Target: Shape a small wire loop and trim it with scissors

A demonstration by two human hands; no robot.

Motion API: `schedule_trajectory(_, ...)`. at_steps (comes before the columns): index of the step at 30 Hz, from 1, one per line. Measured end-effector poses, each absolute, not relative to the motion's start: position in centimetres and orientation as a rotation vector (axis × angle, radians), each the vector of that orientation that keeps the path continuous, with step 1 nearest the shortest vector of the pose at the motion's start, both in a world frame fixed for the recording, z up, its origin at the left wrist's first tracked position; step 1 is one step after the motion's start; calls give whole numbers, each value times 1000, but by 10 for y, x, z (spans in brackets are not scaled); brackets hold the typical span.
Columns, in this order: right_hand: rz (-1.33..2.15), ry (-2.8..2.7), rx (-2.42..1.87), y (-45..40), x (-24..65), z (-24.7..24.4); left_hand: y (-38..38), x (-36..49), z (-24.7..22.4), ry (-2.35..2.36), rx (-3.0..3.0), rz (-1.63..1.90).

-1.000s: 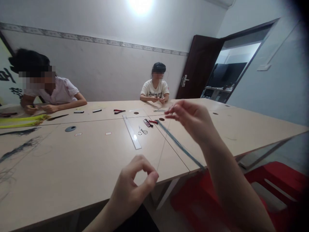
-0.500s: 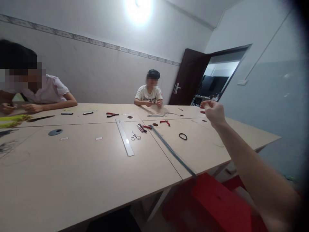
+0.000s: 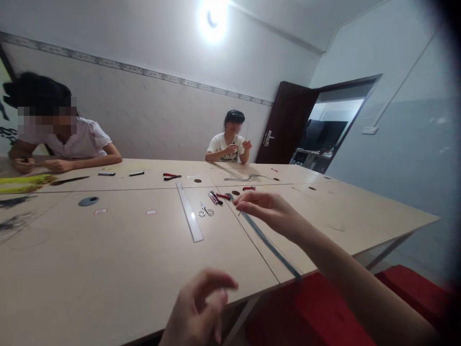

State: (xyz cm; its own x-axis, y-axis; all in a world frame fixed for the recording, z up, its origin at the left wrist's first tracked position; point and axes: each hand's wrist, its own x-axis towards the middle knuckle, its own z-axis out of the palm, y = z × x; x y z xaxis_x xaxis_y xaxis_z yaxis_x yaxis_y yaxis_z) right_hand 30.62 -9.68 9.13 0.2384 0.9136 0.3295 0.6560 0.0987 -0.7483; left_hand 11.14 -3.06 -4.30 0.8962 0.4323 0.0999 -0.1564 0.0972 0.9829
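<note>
Over the table, my right hand (image 3: 266, 210) reaches in from the right with thumb and fingertips pinched together. Whatever they hold, if anything, is too thin to make out. Beneath and beside it runs a bundle of grey-green wires (image 3: 268, 239), stretching to the table's near edge. My left hand (image 3: 201, 307) is low at the front edge, slightly blurred, its fingers curled but apart and nothing visible between them. Left of the wires lie small scissors (image 3: 206, 210), pliers (image 3: 218, 197) and a clear ruler (image 3: 189, 214). Red-handled pliers (image 3: 248, 188) show just behind my right hand.
Two people sit across the table (image 3: 108, 259), one at the left (image 3: 65, 139), one at the far side (image 3: 230, 146). Another pair of pliers (image 3: 172, 177), two cutters (image 3: 137, 173) and yellow material (image 3: 29, 182) lie about. Red stools (image 3: 414, 288) stand below the right edge.
My right hand has come down and left from the far right to the wire bundle, now covering the black ring. My left hand has entered at the bottom. The far person's hands have risen.
</note>
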Motion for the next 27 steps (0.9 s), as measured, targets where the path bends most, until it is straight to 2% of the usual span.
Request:
schedule_trajectory(2,426,-1551,-1551,-88,290,90,-20,117,-12,255,1196,654)
schedule_trajectory(6,525,-1621,-1435,-76,275,85,-9,126,25,247,849,624)
schedule_trajectory(12,556,-1657,-1406,-71,265,77,-9,133,16,244,791,627)
schedule_trajectory(20,453,-1688,-1577,-61,257,68,-1,124,-1,262,771,676)
schedule_trajectory(23,310,-1666,-1729,-41,263,39,-2,112,0,274,744,734)
schedule_trajectory(27,203,-1769,-1914,-9,276,-29,-6,90,4,351,660,863)
